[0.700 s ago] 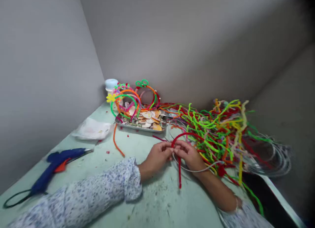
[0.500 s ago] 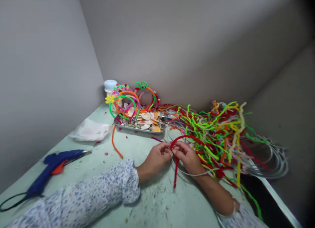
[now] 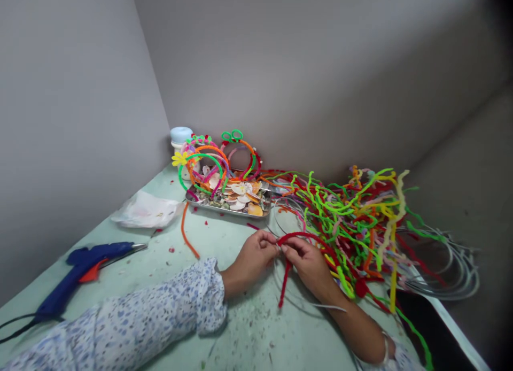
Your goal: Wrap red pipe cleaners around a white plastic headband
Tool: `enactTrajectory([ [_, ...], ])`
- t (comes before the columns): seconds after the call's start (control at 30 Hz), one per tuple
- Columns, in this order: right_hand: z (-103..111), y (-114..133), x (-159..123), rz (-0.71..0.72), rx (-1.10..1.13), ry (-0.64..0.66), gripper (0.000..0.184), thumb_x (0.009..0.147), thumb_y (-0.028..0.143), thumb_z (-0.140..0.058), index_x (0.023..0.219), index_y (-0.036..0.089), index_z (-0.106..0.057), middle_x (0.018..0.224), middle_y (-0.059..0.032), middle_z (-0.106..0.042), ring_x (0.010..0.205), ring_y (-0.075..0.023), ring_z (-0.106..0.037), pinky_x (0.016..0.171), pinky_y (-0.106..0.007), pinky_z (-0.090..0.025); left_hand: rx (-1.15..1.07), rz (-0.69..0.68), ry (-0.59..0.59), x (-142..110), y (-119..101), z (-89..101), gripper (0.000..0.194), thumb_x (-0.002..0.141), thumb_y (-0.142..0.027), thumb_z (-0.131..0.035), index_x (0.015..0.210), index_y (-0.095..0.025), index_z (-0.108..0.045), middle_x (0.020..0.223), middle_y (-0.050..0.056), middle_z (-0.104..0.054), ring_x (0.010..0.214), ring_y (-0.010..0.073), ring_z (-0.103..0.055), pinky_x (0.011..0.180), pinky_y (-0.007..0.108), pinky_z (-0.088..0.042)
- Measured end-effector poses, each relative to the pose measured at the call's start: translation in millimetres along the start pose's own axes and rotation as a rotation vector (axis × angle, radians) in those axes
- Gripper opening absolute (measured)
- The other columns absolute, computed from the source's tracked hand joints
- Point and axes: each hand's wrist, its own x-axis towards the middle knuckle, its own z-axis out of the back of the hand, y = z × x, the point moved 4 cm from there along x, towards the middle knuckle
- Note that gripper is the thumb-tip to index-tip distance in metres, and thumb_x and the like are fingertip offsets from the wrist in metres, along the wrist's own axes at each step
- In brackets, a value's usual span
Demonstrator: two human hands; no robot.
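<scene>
My left hand (image 3: 256,253) and my right hand (image 3: 306,261) meet fingertip to fingertip over the middle of the table. Both pinch a red pipe cleaner (image 3: 302,234). One part of it arches over my right hand, and a short end hangs down below the fingers. A thin pale wire (image 3: 300,301) curves under my right hand and wrist; whether the fingers also hold it I cannot tell. Close to my right forearm lies a large tangled pile of pipe cleaners (image 3: 340,210) in green, red, yellow and orange.
A metal tray (image 3: 228,209) of seashells stands at the back, with pipe-cleaner headbands (image 3: 216,152) on it and a blue-lidded jar (image 3: 181,136) behind. At left lie a blue glue gun (image 3: 76,277), a plastic bag (image 3: 148,210) and an orange pipe cleaner (image 3: 186,234). Coiled wire (image 3: 460,269) is at right.
The red pipe cleaner's arch has sunk lower over my right hand, and its hanging end has swung left. The pale wire has dropped lower by my right wrist. Both hands keep their pinch.
</scene>
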Motion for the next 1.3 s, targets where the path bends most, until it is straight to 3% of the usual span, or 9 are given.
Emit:
enactTrajectory([
  [0.37, 3.5, 2.4, -2.7, -0.041, 0.009, -0.074, 0.021, 0.079, 0.035, -0.056, 0.081, 0.017, -0.065, 0.075, -0.0039, -0.067, 0.069, -0.0174, -0.059, 0.064, -0.027, -0.047, 0.14, -0.026, 0.062, -4.1, 1.4, -2.5, 0.027, 0.076, -0.038, -0.063, 0.074, -0.014, -0.051, 0.059, -0.003, -0.049, 0.048, 0.0061, -0.037, 0.046, 0.021, -0.026],
  [0.67, 1.9, 13.5, -2.6, 0.057, -0.068, -0.082, 0.018, 0.078, 0.035, -0.053, 0.074, 0.019, -0.061, 0.066, -0.002, -0.061, 0.06, -0.0164, -0.056, 0.053, -0.026, -0.045, 0.138, -0.013, 0.059, -5.7, 0.8, -1.5, 0.025, 0.077, -0.038, -0.06, 0.071, -0.015, -0.054, 0.056, -0.002, -0.054, 0.043, 0.0064, -0.038, 0.044, 0.021, -0.027],
  [1.03, 3.8, 12.9, -3.3, 0.209, -0.213, -0.091, 0.019, 0.083, 0.033, -0.052, 0.071, 0.021, -0.06, 0.067, -0.0035, -0.059, 0.068, -0.0194, -0.056, 0.063, -0.03, -0.044, 0.128, 0.05, 0.031, -8.4, -3.6, -2.9, 0.024, 0.073, -0.037, -0.063, 0.065, -0.015, -0.054, 0.052, -0.003, -0.052, 0.041, 0.0062, -0.034, 0.044, 0.023, -0.022],
  [1.3, 3.4, 12.9, -4.5, 0.251, -0.215, -0.05, 0.022, 0.086, 0.032, -0.05, 0.071, 0.019, -0.059, 0.068, -0.003, -0.058, 0.066, -0.0176, -0.053, 0.064, -0.03, -0.043, 0.074, 0.01, 0.077, -5.3, 1.2, -1.6, 0.02, 0.073, -0.03, -0.061, 0.062, -0.015, -0.053, 0.052, -0.002, -0.05, 0.045, 0.0074, -0.035, 0.048, 0.024, -0.025],
])
